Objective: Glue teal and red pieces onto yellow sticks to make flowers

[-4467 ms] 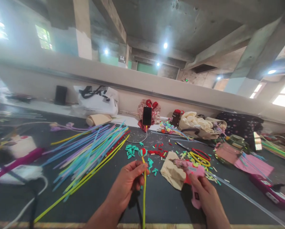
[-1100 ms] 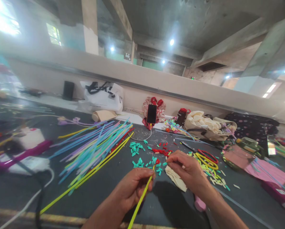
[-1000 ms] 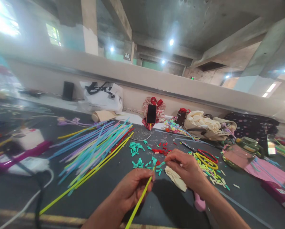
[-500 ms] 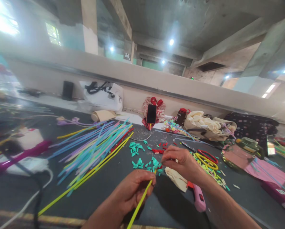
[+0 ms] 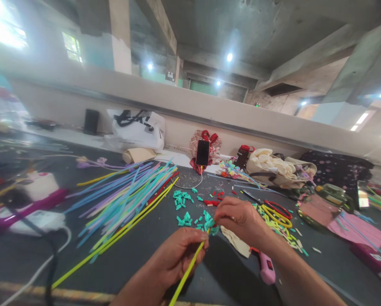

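Note:
My left hand [image 5: 177, 255] is closed around a yellow-green straw [image 5: 186, 274] that runs from the bottom edge up to its tip near the middle of the table. My right hand [image 5: 241, 221] is curled in a pinch at that tip, where small teal and red pieces [image 5: 209, 223] are bunched; what the fingers hold is too small to name. A pink glue gun [image 5: 265, 267] lies on the dark table [image 5: 129, 263] below my right wrist, beside a crumpled tan paper [image 5: 237, 242]. Loose teal cut pieces [image 5: 180, 197] and red cut pieces [image 5: 211, 202] lie just beyond the hands.
A fan of long coloured straws [image 5: 126, 199] covers the table's left half. A phone [image 5: 202, 153] leans at the back wall with a white bag [image 5: 136, 129]. Red and yellow scissors [image 5: 275, 212], a green jar [image 5: 332, 193] and pink sheets [image 5: 359, 227] lie to the right. A pink and white device [image 5: 27, 208] with cables sits far left.
My right hand let go of the pink glue gun, which now lies on the table, and moved left to the straw's tip. My left hand has kept its hold on the straw.

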### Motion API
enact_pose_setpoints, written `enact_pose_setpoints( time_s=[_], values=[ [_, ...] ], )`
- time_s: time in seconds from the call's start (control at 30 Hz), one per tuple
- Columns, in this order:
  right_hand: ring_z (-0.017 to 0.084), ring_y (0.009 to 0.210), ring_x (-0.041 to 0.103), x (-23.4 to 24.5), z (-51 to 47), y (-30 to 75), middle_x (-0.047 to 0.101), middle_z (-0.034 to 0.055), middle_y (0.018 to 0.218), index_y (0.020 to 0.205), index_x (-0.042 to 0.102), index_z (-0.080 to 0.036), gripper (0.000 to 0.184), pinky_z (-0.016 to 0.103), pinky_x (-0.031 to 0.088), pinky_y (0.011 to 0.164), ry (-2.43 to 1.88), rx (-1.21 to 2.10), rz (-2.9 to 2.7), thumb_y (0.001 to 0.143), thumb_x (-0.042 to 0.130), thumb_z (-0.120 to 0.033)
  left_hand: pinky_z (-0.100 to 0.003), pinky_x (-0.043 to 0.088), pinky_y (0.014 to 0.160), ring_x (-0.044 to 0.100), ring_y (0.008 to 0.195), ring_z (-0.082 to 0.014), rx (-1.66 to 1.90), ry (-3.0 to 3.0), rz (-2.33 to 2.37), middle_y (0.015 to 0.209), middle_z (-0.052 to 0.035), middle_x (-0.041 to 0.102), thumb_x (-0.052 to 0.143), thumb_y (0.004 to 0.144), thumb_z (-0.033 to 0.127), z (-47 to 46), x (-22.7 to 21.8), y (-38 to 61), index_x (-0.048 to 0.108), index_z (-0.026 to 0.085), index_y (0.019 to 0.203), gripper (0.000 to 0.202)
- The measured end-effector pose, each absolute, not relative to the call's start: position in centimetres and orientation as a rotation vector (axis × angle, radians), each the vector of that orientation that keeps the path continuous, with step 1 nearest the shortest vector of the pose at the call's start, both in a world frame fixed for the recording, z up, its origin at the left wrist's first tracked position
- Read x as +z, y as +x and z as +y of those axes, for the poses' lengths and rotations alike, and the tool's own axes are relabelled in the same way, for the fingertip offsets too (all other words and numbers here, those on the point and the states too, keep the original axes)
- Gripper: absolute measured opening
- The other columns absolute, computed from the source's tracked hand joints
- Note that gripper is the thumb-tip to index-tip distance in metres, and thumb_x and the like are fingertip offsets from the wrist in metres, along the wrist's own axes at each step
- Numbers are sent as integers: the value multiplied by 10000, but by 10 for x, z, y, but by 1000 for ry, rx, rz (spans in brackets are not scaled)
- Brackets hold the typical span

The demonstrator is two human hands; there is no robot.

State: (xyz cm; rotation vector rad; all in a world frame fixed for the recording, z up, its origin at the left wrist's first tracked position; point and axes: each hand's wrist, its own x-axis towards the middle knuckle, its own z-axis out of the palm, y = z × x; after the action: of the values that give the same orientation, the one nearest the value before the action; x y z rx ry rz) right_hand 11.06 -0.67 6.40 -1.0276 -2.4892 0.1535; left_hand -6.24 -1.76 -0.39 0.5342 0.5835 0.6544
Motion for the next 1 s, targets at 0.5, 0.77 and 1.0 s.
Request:
enact_pose_setpoints(
  time_s=[0.5,0.77,1.0],
  values=[
    [117,759,535,59,-5,111,600,4,755,731,615,-198,184,220,406,694,-984,48,-2596,817,454,-172,-96,350,305,467,269,-39,669,526,550,388,11,553,523,664,109,-15,-8,-62,552,108,519,148],
    [112,754,538,57,-3,111,595,8,768,725,617,-199,199,214,414,691,-975,37,-2607,820,444,-170,-88,325,270,482,268,-54,637,520,563,358,-5,549,504,668,120,-16,-3,-63,567,97,523,160],
    [100,767,549,61,-8,113,602,17,799,839,637,-203,209,195,419,685,-969,95,-2547,824,434,-154,-87,253,230,414,214,-35,652,560,557,355,-6,548,499,673,134,-16,-3,-63,571,98,536,159]
  ],
)
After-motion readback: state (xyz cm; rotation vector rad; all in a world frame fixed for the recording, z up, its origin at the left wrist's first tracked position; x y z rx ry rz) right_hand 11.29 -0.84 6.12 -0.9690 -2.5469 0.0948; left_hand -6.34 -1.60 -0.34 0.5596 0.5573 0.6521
